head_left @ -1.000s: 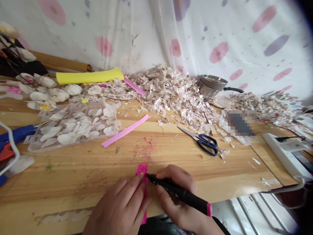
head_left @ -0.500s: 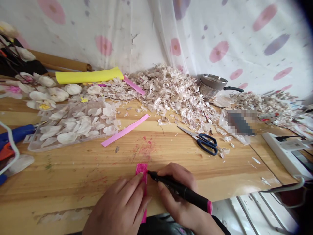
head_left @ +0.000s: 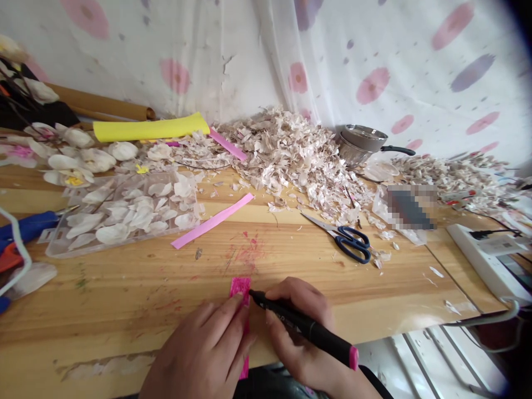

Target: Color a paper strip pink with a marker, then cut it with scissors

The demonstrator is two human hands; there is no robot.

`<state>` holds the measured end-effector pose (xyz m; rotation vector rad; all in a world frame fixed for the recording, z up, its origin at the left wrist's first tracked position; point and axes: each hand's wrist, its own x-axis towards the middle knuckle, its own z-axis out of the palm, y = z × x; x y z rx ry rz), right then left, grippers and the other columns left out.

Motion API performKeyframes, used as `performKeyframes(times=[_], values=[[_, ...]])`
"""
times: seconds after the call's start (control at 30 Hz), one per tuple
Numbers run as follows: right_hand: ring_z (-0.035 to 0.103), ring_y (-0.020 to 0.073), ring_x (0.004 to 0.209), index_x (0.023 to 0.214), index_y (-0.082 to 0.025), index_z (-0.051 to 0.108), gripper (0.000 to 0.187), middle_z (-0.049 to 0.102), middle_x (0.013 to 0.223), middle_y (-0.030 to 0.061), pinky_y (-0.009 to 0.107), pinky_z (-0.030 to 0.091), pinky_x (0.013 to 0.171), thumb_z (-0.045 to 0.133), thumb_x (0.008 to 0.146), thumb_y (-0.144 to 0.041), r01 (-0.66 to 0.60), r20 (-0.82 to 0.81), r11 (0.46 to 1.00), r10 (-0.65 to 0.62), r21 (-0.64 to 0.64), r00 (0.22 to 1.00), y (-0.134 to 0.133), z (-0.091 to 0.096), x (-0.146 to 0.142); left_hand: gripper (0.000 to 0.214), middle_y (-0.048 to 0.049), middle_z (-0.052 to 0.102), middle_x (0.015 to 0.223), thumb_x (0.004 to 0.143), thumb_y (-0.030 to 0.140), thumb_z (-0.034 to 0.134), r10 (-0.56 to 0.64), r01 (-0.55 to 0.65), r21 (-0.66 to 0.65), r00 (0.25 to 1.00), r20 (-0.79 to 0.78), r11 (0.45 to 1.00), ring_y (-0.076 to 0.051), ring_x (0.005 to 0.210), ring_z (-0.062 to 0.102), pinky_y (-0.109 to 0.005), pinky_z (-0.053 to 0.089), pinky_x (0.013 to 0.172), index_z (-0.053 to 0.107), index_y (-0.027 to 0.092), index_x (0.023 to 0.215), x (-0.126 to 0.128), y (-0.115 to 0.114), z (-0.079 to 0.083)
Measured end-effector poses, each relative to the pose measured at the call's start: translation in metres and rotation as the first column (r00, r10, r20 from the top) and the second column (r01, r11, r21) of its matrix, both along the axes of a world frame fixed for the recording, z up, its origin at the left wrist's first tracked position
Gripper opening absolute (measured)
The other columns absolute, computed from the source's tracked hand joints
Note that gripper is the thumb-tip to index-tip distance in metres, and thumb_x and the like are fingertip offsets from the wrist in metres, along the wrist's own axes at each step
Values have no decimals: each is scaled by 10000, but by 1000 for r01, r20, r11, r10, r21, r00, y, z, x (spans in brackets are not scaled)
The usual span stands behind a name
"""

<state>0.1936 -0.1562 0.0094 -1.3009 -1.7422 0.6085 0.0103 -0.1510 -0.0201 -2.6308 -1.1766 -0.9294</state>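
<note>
A narrow strip of paper coloured deep pink (head_left: pixel 240 285) lies on the wooden table in front of me. My left hand (head_left: pixel 203 343) presses it down, fingers together and bent over it, covering its middle. In my right hand (head_left: pixel 299 327) is a black marker pen (head_left: pixel 307 328) with a pink end, gripped between thumb and fingers. Its dark tip touches or nearly touches the strip's right edge near the top. A lighter pink strip (head_left: pixel 213 221) lies farther up the table.
Scissors (head_left: pixel 349 241) with blue handles lie right of centre. A clear tray (head_left: pixel 124 235) of white petals stands left, by a blue glue gun (head_left: pixel 29 227). Behind are a heap of dry petals (head_left: pixel 291 155), a yellow roll (head_left: pixel 149 128), a metal pan (head_left: pixel 361 145) and a power strip (head_left: pixel 477 260).
The marker's rear end has shifted slightly left and down, while its tip stays by the strip's right edge. My left hand stays on the strip.
</note>
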Motion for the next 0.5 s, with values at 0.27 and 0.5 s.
performKeyframes(times=[0.27,0.5], values=[[548,137,567,856,-217,591,114,587,674,-19,261,429,544,600,788,-125,4,-20,1000,-5,-7,1000,-1,-1,1,307,-75,760,1001,979,228,421,25,-25,17,1000,-14,1000,-228,847,695,-384,538,747,702,119,1036,1,-2,-4],[578,141,559,869,-201,627,89,629,678,5,253,442,517,590,807,-149,76,-19,996,-75,44,997,0,6,0,224,-85,749,1032,964,226,502,35,-43,96,996,79,994,-215,873,695,-356,506,802,690,116,1018,-7,-5,-8]])
